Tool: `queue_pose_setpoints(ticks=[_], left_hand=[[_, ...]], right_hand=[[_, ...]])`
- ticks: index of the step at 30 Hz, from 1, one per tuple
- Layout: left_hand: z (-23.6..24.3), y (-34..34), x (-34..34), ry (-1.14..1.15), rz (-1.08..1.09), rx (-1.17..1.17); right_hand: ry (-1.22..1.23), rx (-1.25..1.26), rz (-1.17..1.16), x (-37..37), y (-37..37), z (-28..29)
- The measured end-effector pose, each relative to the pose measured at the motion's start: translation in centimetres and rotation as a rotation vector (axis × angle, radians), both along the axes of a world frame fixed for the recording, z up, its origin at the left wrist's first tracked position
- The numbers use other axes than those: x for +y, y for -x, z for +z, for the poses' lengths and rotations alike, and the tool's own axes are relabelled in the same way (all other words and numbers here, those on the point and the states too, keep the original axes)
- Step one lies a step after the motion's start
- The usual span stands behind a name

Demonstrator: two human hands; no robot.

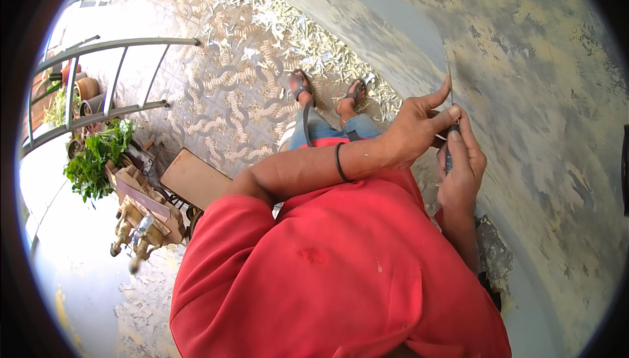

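Note:
At the right, close to the wall [511,129], both my hands are around a scraper with a dark handle [449,159] and a thin blade [451,89] seen almost edge-on. My right hand [462,168] is closed around the handle, its thumb pointing up along it. My left hand [414,125], with a black band at the wrist, reaches across my body and pinches the scraper where the handle meets the blade. The blade's tip is close to the wall; whether it touches cannot be told. Patches of old paint mottle the wall, with a smoother grey area near the blade.
Pale paint flakes [321,47] lie thickly along the wall's foot and across the patterned floor [216,106]. A metal ladder [118,43] juts in at the left. Below it are a leafy plant [98,161], a brown board [195,180] and figurines [134,233]. My sandalled feet [301,86] stand by the flakes.

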State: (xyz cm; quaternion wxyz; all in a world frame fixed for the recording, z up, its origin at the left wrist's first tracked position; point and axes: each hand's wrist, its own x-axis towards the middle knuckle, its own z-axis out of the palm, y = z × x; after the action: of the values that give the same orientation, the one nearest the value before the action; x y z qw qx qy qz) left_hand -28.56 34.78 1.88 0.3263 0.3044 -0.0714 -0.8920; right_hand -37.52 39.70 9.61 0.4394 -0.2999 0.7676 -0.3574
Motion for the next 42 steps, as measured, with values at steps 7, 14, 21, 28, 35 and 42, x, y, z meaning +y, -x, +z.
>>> queue_pose_setpoints(ticks=[7,14,21,28,35,42], left_hand=[[-1.6,0.2,-1.8,-0.041,-0.068,0.084],[-1.2,1.6,-2.2,0.041,-0.015,-0.062],[-1.8,-0.4,-2.3,-0.003,0.012,0.02],[-3.7,0.6,-3.0,0.002,-0.01,0.052],[-0.5,-1.7,-2.6,0.022,-0.054,0.075],[-5.3,-0.1,-5.0,-0.122,-0.058,0.035]], right_hand=[[0.011,-0.1,-0.098,-0.3,0.4,-1.7],[-0.006,-0.18,-0.182,-3.4,1.2,-1.6],[0.03,-0.129,-0.066,-1.9,-0.2,-2.1],[-0.024,-0.15,-0.097,-3.9,0.4,-2.5],[0.01,-0.019,-0.011,-1.9,-1.5,-0.2],[-0.051,-0.188,-0.06,-5.0,0.7,-4.7]])
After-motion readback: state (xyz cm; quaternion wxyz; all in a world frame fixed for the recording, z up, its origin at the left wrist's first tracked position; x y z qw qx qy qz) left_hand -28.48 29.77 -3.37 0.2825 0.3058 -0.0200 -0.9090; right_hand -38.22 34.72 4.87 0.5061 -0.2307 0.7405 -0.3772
